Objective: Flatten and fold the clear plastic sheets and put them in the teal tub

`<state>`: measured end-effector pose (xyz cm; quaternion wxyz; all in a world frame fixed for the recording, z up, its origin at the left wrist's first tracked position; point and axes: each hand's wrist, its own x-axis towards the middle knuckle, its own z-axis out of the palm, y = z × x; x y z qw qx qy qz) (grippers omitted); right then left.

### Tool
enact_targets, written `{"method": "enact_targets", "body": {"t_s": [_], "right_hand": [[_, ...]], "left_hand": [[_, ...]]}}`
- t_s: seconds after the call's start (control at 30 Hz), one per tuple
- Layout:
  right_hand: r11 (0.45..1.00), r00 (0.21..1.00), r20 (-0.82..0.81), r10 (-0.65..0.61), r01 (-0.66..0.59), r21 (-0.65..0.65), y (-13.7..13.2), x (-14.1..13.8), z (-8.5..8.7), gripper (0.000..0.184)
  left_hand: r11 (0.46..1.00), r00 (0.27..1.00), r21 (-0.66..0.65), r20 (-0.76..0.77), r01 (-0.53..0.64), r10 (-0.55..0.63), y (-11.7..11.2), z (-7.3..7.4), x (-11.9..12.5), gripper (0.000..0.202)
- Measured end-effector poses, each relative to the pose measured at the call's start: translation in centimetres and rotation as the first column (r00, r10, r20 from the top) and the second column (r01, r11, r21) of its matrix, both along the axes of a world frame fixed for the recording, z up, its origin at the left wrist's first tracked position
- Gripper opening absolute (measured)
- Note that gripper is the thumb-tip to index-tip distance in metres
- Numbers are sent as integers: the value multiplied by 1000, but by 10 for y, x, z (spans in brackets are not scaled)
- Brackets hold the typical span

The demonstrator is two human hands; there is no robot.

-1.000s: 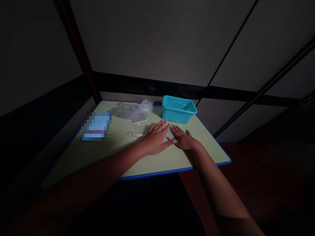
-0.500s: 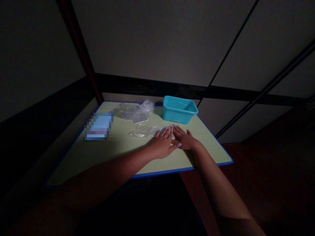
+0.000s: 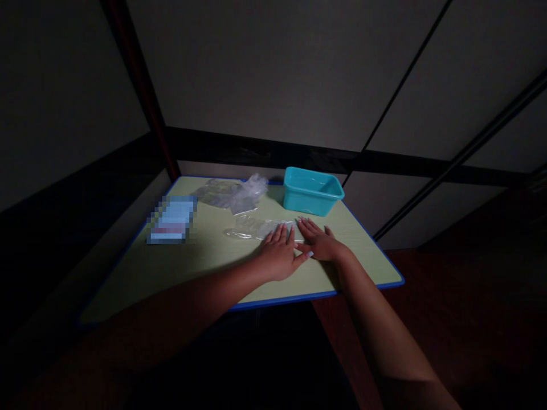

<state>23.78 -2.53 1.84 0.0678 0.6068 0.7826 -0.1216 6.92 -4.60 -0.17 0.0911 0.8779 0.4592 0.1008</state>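
Head view: the left hand [image 3: 280, 257] lies palm down on the surface [image 3: 188, 270]. Its grip is fully open, with the fingers straight and close together. The fingertips rest on the near end of a flat clear plastic bag [image 3: 252, 228]. The right hand [image 3: 321, 244] lies just beside it, also palm down with an open, flat grip that holds nothing. The two thumbs meet between the hands, and the left thumb tip touches the right one. The picture is too dim to tell whether the right fingertips press on the bag's right end or on the bare top.

The bag lies about midway between the near and far edges, right of centre, stretching leftward from the hands. Behind it, along the far edge, lies a crumpled heap of thin clear plastic [image 3: 239, 192], glossy and wrinkled. A teal plastic tub [image 3: 313, 191] stands at the far right corner, just beyond the right fingertips. It is rectangular with rounded corners and a rolled rim. A flat packet [image 3: 171, 219], blurred out, lies near the left edge.

The top is smooth pale green board with a blue rim, and dark wall panels rise behind it.
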Motion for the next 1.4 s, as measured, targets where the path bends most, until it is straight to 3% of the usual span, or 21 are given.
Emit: {"method": "enact_targets", "body": {"t_s": [0.23, 0.77, 1.1, 1.2, 1.27, 1.4], "right_hand": [[1000, 1000, -14, -11, 11, 12, -1, -1, 0, 78], [1000, 1000, -16, -6, 7, 19, -1, 1, -1, 79], [1000, 1000, -19, -24, 24, 10, -2, -1, 0, 82], [999, 999, -26, -29, 29, 17, -2, 0, -1, 82], [999, 999, -25, -29, 29, 20, -1, 1, -2, 81], [1000, 1000, -26, -15, 16, 25, 0, 2, -4, 78]], "left_hand": [[999, 999, -35, -45, -28, 26, -5, 3, -4, 86], [959, 963, -217, -237, -184, 131, -14, 28, -11, 74], [929, 923, -186, -283, -320, 261, -2, 26, -21, 72], [974, 954, -25, -210, -226, 216, -3, 24, -21, 71], [993, 985, 73, -141, -95, 104, -5, 22, -21, 71], [987, 990, 101, -78, 124, -117, -4, 17, -19, 71]]}}
